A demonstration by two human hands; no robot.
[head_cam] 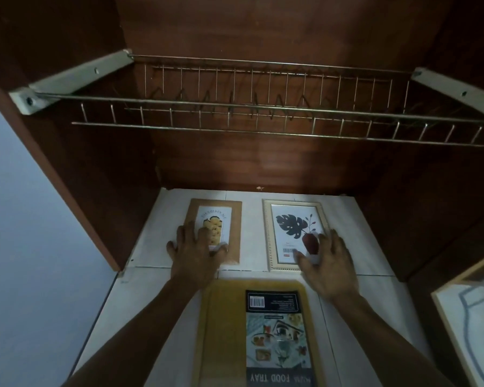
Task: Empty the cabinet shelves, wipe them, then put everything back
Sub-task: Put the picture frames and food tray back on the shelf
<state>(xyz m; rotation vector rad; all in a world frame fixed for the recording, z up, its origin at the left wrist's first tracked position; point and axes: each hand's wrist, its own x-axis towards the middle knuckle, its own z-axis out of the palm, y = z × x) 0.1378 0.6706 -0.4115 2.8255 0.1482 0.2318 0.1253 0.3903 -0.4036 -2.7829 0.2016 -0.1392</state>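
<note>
Brown wood forms the cabinet's side panel (76, 174) on the left, and its wire rack (263, 108) spans the opening above, showing only its own bars. I judge the emptying is done.

Below it the left hand (194, 248) lies flat on the brown frame (234, 233), fingers spread apart and pressing, with something white, perhaps a wipe (217, 248), pinned beneath. That frame lies face up on the white worktop (157, 241), its long axis running away from the person and its top toward the cabinet's back.

Just beside it, the pale frame (291, 227) lies parallel and points the same way. The right hand (329, 263) is spread on its lower right corner over another white scrap (313, 258), likely steadying or wiping.

Nearer the person, between the forearms, the yellow tray (224, 331) lies lengthwise too, its label upside down.

A third frame (470, 317) pokes in at far right.
</note>
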